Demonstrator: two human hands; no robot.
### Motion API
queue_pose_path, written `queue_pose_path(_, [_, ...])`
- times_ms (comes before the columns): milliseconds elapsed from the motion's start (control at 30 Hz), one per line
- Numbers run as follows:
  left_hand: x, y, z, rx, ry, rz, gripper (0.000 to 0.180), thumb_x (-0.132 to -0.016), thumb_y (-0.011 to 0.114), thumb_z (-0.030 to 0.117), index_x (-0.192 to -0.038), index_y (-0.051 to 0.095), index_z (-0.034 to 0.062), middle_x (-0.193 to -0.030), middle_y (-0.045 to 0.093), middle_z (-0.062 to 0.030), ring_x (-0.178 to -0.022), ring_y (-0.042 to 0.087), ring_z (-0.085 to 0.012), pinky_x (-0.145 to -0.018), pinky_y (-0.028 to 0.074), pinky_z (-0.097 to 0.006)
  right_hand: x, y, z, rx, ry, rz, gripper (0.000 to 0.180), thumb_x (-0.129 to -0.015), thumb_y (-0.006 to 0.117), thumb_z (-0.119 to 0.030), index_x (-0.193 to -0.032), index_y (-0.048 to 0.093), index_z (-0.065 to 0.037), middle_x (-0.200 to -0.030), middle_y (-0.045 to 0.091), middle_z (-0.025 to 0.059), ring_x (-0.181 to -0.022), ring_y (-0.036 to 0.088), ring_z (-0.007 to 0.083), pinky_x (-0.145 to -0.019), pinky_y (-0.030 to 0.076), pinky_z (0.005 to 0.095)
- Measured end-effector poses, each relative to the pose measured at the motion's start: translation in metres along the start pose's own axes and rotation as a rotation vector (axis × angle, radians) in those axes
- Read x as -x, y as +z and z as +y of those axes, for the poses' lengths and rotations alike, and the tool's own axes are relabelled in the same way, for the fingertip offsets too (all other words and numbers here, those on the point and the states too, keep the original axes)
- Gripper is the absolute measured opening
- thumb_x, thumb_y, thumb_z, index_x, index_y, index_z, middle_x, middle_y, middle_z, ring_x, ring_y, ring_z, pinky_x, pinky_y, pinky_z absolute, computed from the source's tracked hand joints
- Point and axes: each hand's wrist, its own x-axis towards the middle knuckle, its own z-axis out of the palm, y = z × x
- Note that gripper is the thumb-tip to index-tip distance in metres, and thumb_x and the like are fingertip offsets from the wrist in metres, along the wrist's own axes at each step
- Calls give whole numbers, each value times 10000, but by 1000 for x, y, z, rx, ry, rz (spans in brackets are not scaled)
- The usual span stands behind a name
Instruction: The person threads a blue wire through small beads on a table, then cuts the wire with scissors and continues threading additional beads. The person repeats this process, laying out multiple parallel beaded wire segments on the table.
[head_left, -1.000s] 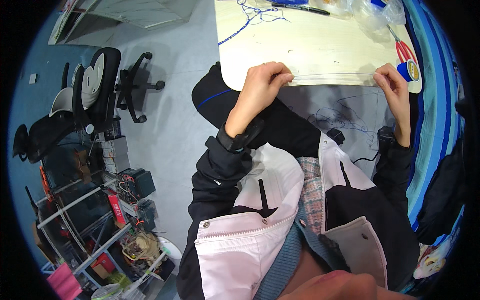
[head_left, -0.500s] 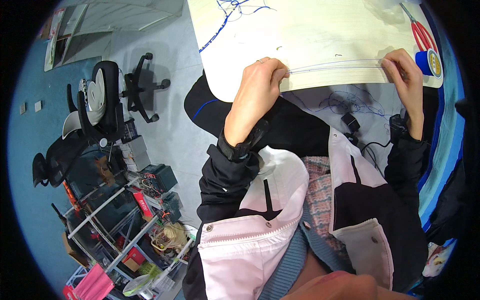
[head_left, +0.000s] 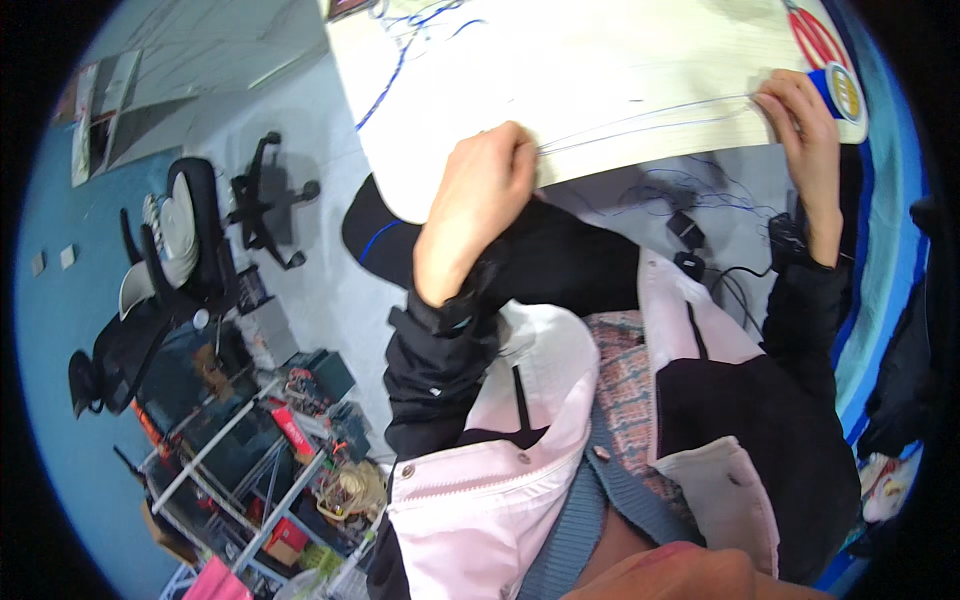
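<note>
Thin blue thread (head_left: 690, 103) runs in nearly parallel strands between my two hands, above the near edge of the pale wooden table (head_left: 600, 60). My left hand (head_left: 478, 185), at the table's near left corner, pinches one end of the strands. At the other end, near the right side, the fingertips of my right hand (head_left: 808, 125) are closed on the thread. A spool of blue thread (head_left: 843, 92) lies on its side right against that hand. Red-handled scissors (head_left: 820, 38) rest just beyond the spool. What lies inside each pinch is too small to see.
A blue cord (head_left: 392, 80) with loose tangles lies at the table's far left. Below the near edge, tangled blue thread (head_left: 690, 190) and a black plug (head_left: 685, 230) with cable are on the floor. An office chair (head_left: 200, 230) and a cluttered metal rack (head_left: 215, 450) stand left.
My view has turned slightly, so the table and both hands sit differently in it. The gap between my hands looks a little wider, with the strands still stretched between them.
</note>
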Motion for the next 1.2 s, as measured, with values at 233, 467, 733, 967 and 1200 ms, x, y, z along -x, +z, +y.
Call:
queue_pose_path(233, [-1, -1, 0, -9, -25, -48, 131, -849, 520, 85, -816, 549, -39, -712, 581, -245, -701, 584, -409, -643, 451, -437, -1, -7, -2, 5, 20, 6, 90, -841, 638, -73, -904, 617, -13, -905, 591, 87, -809, 607, 247, -720, 479, 285])
queue_pose_path(467, [-1, -3, -2, 63, -87, -103, 132, -851, 506, 82, -821, 560, -36, -723, 592, -236, -700, 593, -399, -644, 464, -412, 3, -9, -3, -68, 117, -56, 135, -874, 631, -130, -898, 595, -3, -855, 559, 75, -716, 576, 180, -640, 466, 264])
queue_pose_path(733, [-2, -3, -9, 87, -74, -94, 155, -844, 521, 97, -840, 619, -23, -748, 639, -193, -715, 636, -352, -668, 492, -389, 2, 8, -71, 47, 124, 288, 145, -864, 632, -74, -1000, 625, -26, -902, 634, 76, -731, 612, 165, -656, 496, 268])
queue_pose_path(967, [-14, -12, -23, 527, -245, -314, 210, -945, 542, 163, -946, 640, -23, -763, 641, -58, -690, 591, -106, -671, 488, -221, 7, 83, -168, -981, 438, -395, 247, -913, 589, -119, -1099, 601, 43, -721, 661, 85, -502, 585, 106, -475, 465, 219])
queue_pose_path(1200, [-15, -16, -28, 690, -322, -282, 182, -934, 555, 142, -932, 647, -16, -773, 658, -67, -699, 613, -108, -685, 497, -211, 8, 107, -191, -1397, 783, -439, 303, -949, 545, -199, -1132, 587, 39, -743, 670, 80, -517, 589, 84, -465, 435, 180])
